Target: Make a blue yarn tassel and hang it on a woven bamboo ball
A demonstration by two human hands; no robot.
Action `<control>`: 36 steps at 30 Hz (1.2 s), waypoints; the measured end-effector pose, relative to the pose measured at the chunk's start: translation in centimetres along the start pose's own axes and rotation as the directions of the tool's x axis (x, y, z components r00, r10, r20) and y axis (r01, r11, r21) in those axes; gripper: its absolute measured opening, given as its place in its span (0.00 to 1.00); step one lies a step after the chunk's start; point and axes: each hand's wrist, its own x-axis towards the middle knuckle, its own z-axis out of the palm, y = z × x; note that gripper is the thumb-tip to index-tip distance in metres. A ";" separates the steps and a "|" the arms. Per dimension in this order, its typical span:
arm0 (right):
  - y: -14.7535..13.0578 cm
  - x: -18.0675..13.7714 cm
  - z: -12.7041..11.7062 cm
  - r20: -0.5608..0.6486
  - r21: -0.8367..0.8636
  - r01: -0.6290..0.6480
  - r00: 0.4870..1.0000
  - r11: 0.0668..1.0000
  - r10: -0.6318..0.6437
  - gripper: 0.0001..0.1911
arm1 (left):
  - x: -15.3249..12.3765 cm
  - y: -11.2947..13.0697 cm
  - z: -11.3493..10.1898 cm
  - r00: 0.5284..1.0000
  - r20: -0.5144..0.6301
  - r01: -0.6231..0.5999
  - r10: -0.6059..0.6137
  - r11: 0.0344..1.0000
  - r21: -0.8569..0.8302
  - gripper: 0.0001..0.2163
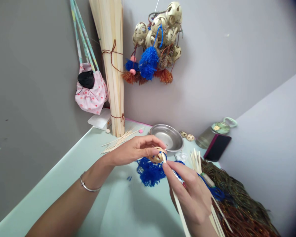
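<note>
My left hand [140, 149] is closed round a small woven ball of pale strips [155, 158], fingers over its top and thumb on its near side. In my right hand [187, 191], thumb and fingers pinch a long flat bamboo strip [178, 207]. The strip's upper end meets the ball, and its other end runs down out of view. Blue cord shows at the ball. Just below it, a blue yarn tassel [150, 172] is over the table. Something with white and red parts, mostly hidden, shows beside my right fingers.
A steel bowl [169, 136] stands behind my hands. Thin strips [119, 141] lie left, near an upright strip bundle [115, 82]. Brown yarn [236, 200], a phone [217, 147] and a bottle [207, 136] are right. Woven balls with tassels [160, 33] and a pink bag [92, 95] hang above.
</note>
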 end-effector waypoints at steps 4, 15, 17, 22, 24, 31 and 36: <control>-0.1 -0.2 0.3 0.028 0.037 -0.062 0.998 0.997 0.061 0.21 | -0.1 -0.1 0.0 1.000 0.028 0.010 -0.009 0.998 -0.064 0.12; -0.2 -0.3 0.1 0.046 0.135 -0.121 0.992 0.983 0.116 0.28 | -0.1 -0.2 -0.2 1.000 0.019 -0.006 0.008 0.995 -0.103 0.15; -0.3 -0.3 0.1 0.044 0.142 -0.123 0.992 0.982 0.118 0.30 | -0.1 -0.1 -0.2 1.000 0.016 -0.009 0.010 0.995 -0.103 0.15; -0.2 -0.1 0.1 0.050 0.147 -0.101 0.994 0.984 0.094 0.32 | -0.2 0.2 0.0 0.999 0.035 0.013 -0.009 0.993 -0.114 0.12; -0.1 -0.1 0.2 0.045 0.139 -0.098 0.995 0.985 0.092 0.30 | -0.3 0.2 0.1 0.999 0.047 0.017 -0.011 0.993 -0.121 0.12; -0.3 -0.1 0.3 -0.002 0.140 -0.136 0.991 0.981 0.137 0.23 | -0.2 -0.1 -0.3 0.998 0.065 0.005 0.000 0.997 -0.082 0.12; -0.7 0.2 0.1 -0.057 0.153 -0.121 0.990 0.981 0.131 0.21 | -0.2 -0.1 -0.9 1.000 0.028 -0.013 0.015 0.999 -0.051 0.13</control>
